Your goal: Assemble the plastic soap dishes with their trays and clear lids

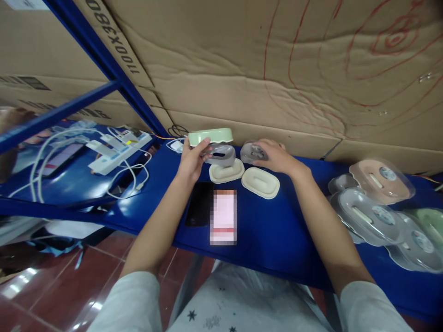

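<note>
The left hand (pixel 191 159) has its grip closed on two things at once: a pale green oval dish (pixel 211 136), pinched at its left end between thumb and fingertips, and below it a grey translucent lid (pixel 221 154) that the lower fingers press on. The green dish is shallow and smooth, with a rounded rim; it is held level, its long axis running left to right along the cardboard wall (pixel 277 69) just behind it. The grey lid is oval too, tilted a little toward the camera, with its long axis also roughly left to right.

The right hand (pixel 273 157) is curled shut around a second grey translucent piece (pixel 252 152), held just right of the lid; a round knob shows on its face, and it is turned up toward the camera.

Directly below the grey lid, on the blue tabletop (pixel 294 230), lies a cream oval tray (pixel 226 173), long axis left to right. A second cream tray (pixel 260 182) lies just right of it, long axis slanting down to the right. In front of the first tray lie a dark phone (pixel 199 204) and, beside it, a lit phone with a blurred screen (pixel 223 216), both lengthwise toward the person.

Well right of the trays sits a pile of clear lidded dishes (pixel 374 207). Far left of the green dish, a white power strip (pixel 117 150) and white cables (pixel 44 152) lie on the blue surface.
</note>
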Demonstrator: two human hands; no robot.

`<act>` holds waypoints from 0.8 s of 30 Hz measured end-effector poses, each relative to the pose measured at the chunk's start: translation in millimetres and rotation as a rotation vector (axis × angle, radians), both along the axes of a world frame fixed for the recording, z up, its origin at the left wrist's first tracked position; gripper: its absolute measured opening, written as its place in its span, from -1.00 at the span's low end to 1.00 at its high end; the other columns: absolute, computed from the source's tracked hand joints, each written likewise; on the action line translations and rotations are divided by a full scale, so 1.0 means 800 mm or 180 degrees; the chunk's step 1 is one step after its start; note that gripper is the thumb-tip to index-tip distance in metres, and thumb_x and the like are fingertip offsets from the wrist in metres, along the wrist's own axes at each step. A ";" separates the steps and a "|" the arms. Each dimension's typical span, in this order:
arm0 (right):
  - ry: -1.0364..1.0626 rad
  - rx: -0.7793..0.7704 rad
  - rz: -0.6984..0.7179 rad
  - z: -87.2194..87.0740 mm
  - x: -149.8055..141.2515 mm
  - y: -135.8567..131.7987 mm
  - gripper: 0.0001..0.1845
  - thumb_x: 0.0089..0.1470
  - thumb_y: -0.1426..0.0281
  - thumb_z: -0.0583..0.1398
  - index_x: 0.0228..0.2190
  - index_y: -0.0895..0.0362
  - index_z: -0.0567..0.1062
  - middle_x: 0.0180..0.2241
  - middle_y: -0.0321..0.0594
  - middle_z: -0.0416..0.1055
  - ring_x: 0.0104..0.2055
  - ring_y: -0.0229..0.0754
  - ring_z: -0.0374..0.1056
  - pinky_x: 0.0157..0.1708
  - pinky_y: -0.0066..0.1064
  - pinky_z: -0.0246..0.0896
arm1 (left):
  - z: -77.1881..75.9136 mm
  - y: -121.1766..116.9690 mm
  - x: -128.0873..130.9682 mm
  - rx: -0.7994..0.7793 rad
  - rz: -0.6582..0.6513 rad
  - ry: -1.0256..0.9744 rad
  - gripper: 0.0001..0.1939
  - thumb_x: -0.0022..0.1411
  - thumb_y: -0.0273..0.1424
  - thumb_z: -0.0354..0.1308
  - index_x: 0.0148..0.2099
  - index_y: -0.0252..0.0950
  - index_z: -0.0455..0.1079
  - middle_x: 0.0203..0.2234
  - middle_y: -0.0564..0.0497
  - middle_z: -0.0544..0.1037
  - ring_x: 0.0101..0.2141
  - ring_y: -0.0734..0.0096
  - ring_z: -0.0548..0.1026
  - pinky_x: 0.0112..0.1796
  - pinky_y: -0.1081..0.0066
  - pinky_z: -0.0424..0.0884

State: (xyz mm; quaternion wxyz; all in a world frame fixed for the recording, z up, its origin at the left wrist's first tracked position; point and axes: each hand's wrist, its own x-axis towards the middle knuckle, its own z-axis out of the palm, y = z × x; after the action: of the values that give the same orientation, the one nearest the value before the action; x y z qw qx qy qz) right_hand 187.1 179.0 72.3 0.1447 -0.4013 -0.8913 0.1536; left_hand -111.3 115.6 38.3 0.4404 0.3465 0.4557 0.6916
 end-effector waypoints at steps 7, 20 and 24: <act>0.0862 0.0038 0.0509 0.030 -0.015 -0.027 -0.23 0.35 0.03 0.27 0.45 -0.02 0.30 0.46 -0.06 0.28 0.50 0.08 0.21 0.46 0.00 0.12 | 0.000 -0.020 0.038 -0.0095 -0.0818 0.0558 -0.03 -0.06 -0.14 0.65 0.34 -0.08 0.32 0.09 -0.06 0.58 -0.14 0.28 0.62 -0.30 0.44 0.52; 0.1282 -0.0033 0.0468 0.023 -0.008 -0.014 -0.50 0.49 0.04 0.03 -0.07 0.10 0.63 -0.15 -0.15 0.64 -0.12 -0.05 0.50 -0.05 -0.27 0.31 | 0.015 -0.030 0.028 -0.0123 -0.1372 0.1730 0.09 -0.01 -0.15 0.61 0.48 -0.22 0.23 0.31 -0.20 0.50 0.24 -0.03 0.52 0.16 0.17 0.54; 0.0968 0.0370 0.0445 0.012 -0.001 -0.003 -0.57 0.49 0.14 0.06 -0.03 0.08 0.66 -0.02 -0.08 0.65 0.05 0.06 0.51 0.11 -0.15 0.32 | 0.034 -0.054 0.033 -0.0721 -0.0685 0.3525 0.02 0.13 -0.11 0.51 0.52 -0.20 0.17 0.27 -0.22 0.54 0.21 -0.16 0.56 0.19 0.01 0.50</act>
State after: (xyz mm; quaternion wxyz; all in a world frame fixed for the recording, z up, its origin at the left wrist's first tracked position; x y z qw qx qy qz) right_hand 186.2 176.8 81.8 0.2898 -0.3014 -0.8922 0.1704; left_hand -84.8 72.1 65.4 0.2382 0.6521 0.6518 0.3052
